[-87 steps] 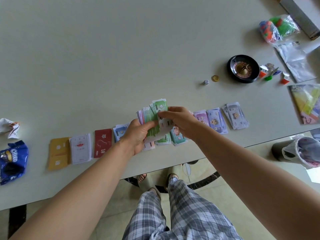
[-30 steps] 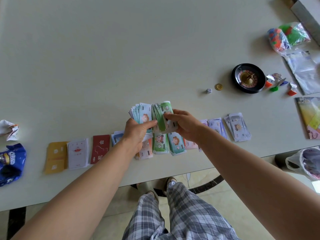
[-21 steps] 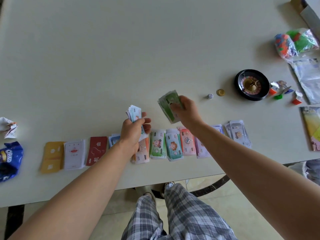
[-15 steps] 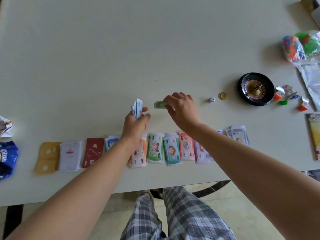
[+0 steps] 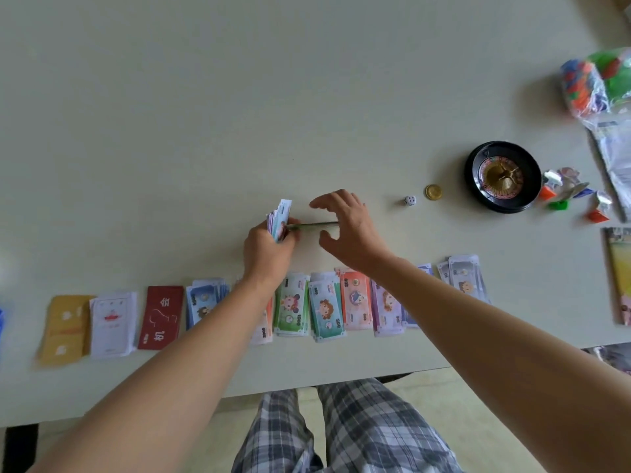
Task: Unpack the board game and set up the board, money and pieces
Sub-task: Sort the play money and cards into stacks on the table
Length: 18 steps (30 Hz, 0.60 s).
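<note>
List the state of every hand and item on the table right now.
left hand, grips a wad of bills, held upright.
right hand, open, fingers spread above the green bills.
green bills, flat, ungripped; whether they touch the table cannot be told.
sorted bill stacks, face up in a row near the table's edge.
card decks, three piles beside that row.
plastic pieces, bagged.

Head-worn view, steeply down, close
</note>
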Tool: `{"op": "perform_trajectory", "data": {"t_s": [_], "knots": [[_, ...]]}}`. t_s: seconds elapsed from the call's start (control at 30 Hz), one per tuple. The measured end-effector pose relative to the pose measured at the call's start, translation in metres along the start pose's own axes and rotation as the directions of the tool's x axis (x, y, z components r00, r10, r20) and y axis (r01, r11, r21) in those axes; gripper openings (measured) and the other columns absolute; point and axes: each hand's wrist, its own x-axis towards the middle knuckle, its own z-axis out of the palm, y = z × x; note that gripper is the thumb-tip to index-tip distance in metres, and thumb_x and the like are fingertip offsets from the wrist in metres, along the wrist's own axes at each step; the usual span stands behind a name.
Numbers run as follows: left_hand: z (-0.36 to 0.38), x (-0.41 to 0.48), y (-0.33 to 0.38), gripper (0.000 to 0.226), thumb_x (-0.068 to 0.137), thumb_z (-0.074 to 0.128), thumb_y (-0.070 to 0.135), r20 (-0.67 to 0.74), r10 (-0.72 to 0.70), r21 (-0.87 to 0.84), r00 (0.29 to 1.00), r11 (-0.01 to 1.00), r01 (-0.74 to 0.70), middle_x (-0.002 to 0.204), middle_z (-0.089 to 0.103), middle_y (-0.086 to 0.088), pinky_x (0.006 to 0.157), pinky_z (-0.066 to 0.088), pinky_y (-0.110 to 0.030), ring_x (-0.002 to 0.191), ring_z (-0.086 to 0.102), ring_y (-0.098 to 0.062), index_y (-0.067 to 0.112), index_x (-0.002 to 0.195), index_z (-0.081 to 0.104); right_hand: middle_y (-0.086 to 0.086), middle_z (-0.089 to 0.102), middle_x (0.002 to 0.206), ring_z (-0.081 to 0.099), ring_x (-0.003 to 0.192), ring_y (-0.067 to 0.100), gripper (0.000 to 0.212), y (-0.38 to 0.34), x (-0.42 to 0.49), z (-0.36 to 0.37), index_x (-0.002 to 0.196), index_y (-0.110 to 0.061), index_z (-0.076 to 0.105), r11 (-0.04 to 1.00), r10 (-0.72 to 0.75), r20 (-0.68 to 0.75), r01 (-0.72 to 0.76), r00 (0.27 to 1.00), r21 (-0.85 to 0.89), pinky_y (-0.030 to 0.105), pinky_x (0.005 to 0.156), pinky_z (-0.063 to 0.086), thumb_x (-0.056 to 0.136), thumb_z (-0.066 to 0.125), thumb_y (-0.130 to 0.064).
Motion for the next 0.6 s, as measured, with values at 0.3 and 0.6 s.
{"op": "perform_trajectory", "data": {"t_s": [0.3, 0.6], "knots": [[0.003, 0.000, 0.007, 0.020, 0.087, 0.060, 0.015, 0.036, -0.048, -0.042, 0.998, 0.998, 0.050, 0.058, 0.052, -0.001, 0.050, 0.037, -0.021, 0.053, 0.045, -0.016, 0.017, 0.066, 0.059, 0.009, 0.059, 0.111, 0.054, 0.102, 0.019, 0.048, -0.009, 0.000, 0.004, 0.116, -0.004, 0.057, 0.941, 0.177, 0.058, -0.186, 0.983, 0.281, 0.024, 0.091, 0.046, 0.073, 0.051, 0.014], [-0.014, 0.000, 0.022, 0.013, 0.090, 0.063, 0.015, 0.006, -0.177, -0.403, 0.984, 0.900, 0.164, 0.060, 0.054, 0.002, 0.050, 0.041, -0.018, 0.050, 0.047, -0.006, 0.018, 0.078, 0.065, 0.012, 0.063, 0.095, 0.057, 0.086, 0.022, 0.016, -0.024, 0.013, -0.012, 0.098, -0.007, 0.061, 0.555, 0.498, 0.290, -0.557, 0.817, 0.618, 0.032, 0.071, 0.044, 0.090, 0.053, 0.003]]}}
